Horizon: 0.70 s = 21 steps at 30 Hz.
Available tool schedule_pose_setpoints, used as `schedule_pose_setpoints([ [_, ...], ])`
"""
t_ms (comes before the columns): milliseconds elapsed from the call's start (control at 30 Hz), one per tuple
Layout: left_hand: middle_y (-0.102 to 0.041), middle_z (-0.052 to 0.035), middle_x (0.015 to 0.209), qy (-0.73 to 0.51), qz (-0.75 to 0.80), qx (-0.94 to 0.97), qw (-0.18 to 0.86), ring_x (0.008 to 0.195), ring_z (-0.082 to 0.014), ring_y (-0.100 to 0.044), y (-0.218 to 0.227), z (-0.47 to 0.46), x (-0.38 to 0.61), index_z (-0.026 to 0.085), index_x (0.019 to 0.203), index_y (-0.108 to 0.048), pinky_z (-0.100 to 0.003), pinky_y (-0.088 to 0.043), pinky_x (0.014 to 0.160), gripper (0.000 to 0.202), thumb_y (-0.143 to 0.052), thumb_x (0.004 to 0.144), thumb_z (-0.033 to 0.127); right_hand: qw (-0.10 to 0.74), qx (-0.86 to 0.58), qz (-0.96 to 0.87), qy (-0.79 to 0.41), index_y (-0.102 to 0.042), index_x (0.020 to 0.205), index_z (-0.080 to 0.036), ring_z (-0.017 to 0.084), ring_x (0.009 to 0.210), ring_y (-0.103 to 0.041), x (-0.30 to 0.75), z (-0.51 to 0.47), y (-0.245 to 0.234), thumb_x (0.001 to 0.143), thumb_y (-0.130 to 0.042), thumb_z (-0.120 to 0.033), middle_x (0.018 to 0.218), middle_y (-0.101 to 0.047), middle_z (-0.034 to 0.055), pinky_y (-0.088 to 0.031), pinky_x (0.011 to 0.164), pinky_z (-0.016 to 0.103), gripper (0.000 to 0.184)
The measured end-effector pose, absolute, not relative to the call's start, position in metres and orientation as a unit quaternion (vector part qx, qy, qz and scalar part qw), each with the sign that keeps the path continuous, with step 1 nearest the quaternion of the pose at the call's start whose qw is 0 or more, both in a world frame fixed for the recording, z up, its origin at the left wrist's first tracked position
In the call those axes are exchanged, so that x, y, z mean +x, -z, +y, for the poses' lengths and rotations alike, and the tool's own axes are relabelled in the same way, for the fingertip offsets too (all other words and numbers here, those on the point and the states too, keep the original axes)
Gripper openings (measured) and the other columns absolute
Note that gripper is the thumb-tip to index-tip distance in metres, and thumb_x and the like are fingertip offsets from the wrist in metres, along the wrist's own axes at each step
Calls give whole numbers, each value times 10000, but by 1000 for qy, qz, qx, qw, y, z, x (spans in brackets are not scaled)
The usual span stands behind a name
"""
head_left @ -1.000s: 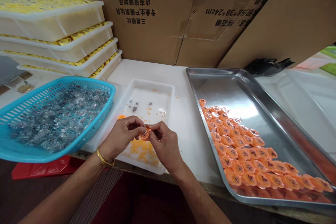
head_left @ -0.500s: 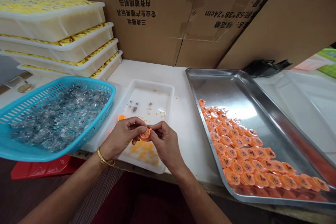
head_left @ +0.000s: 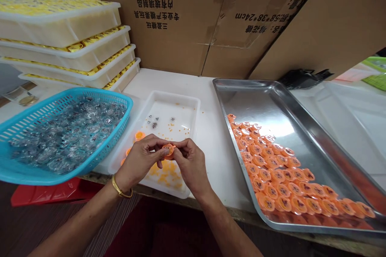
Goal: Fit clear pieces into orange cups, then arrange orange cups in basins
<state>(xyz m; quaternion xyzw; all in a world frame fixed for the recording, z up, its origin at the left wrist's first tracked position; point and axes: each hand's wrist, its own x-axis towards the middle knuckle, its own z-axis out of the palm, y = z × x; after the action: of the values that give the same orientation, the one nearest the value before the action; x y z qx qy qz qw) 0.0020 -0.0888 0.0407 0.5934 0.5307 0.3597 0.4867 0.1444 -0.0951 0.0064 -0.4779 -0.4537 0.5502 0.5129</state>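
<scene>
Both hands meet over the near half of a shallow white plastic tray (head_left: 193,106). My left hand (head_left: 141,160) and my right hand (head_left: 189,162) pinch one small round orange cup (head_left: 169,149) between their fingertips. Orange and yellow bits lie in the white tray under the hands, with a few dark specks farther back. A steel tray (head_left: 259,100) to the right holds several rows of the same orange cups (head_left: 280,176).
A blue plastic basket (head_left: 18,176) of small clear cups sits at the left. Stacked white trays (head_left: 90,54) with yellow contents stand behind it. Cardboard boxes (head_left: 181,28) line the back. A black object (head_left: 304,76) lies at the far right, and something red (head_left: 45,194) lies below the table's edge.
The hands have stayed over the white tray and turned the orange cup slightly between the fingers. The camera view has shifted a little; nothing else moved.
</scene>
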Motion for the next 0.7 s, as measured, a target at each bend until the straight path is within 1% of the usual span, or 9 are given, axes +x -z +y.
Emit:
schedule_pose_setpoints([
  [100, -545, -27, 832, -372, 529, 602, 469, 569, -94, -559, -40, -90, 3, 196, 921, -711, -235, -504, 520, 229, -636, 778, 359, 509, -476, -443, -564, -580, 797, -186, 174, 680, -678, 146, -94, -8, 772, -618, -250, 789, -708, 30, -575, 658, 315, 79],
  [167, -544, -28, 834, -372, 533, 603, 463, 585, -103, -567, -39, -90, 4, 192, 920, -706, -241, -515, 524, 227, -629, 782, 355, 507, -484, -445, -557, -587, 808, -185, 177, 689, -679, 146, -94, -9, 772, -613, -247, 799, -708, 33, -575, 673, 327, 76],
  [267, -568, -19, 789, -353, 536, 591, 489, 541, -104, -571, -36, -87, 4, 176, 926, -684, -246, -508, 513, 253, -633, 779, 376, 511, -490, -441, -552, -595, 804, -186, 193, 796, -681, 145, -95, -9, 761, -627, -259, 933, -705, 63, -568, 744, 358, 90],
  [333, -578, -13, 751, -350, 536, 583, 500, 516, -106, -569, -34, -85, 4, 166, 925, -672, -247, -499, 505, 276, -641, 772, 394, 514, -473, -422, -578, -585, 802, -188, 198, 841, -676, 145, -95, -8, 750, -647, -286, 978, -696, 72, -561, 774, 370, 127],
  [400, -577, -16, 764, -356, 541, 585, 488, 522, -104, -564, -31, -85, 5, 167, 929, -670, -247, -492, 509, 291, -637, 773, 411, 517, -450, -399, -610, -567, 817, -191, 190, 825, -673, 146, -96, -6, 738, -672, -311, 921, -699, 56, -556, 778, 371, 178],
  [467, -568, -16, 806, -370, 555, 594, 450, 545, -96, -546, -27, -86, 7, 185, 969, -665, -239, -476, 517, 306, -636, 772, 418, 525, -435, -376, -628, -553, 834, -192, 175, 786, -666, 146, -95, -3, 729, -692, -316, 841, -693, 30, -550, 778, 361, 213],
  [567, -564, -9, 852, -383, 597, 592, 383, 604, -94, -515, -21, -89, 10, 211, 1068, -629, -234, -458, 566, 388, -654, 751, 433, 554, -422, -350, -626, -558, 863, -191, 154, 803, -649, 147, -94, -2, 732, -699, -293, 845, -683, 16, -534, 798, 332, 218],
  [633, -578, -9, 839, -373, 609, 581, 391, 640, -104, -523, -19, -91, 11, 193, 1060, -621, -236, -452, 593, 401, -624, 767, 467, 568, -420, -346, -617, -563, 880, -195, 146, 820, -640, 146, -94, -2, 729, -706, -272, 864, -682, 10, -523, 802, 311, 222],
  [700, -594, -7, 785, -359, 597, 574, 430, 654, -114, -539, -18, -92, 12, 173, 987, -633, -233, -444, 591, 375, -570, 800, 492, 576, -422, -347, -608, -571, 889, -199, 144, 829, -636, 145, -95, -3, 732, -705, -257, 870, -682, 6, -516, 794, 299, 214],
])
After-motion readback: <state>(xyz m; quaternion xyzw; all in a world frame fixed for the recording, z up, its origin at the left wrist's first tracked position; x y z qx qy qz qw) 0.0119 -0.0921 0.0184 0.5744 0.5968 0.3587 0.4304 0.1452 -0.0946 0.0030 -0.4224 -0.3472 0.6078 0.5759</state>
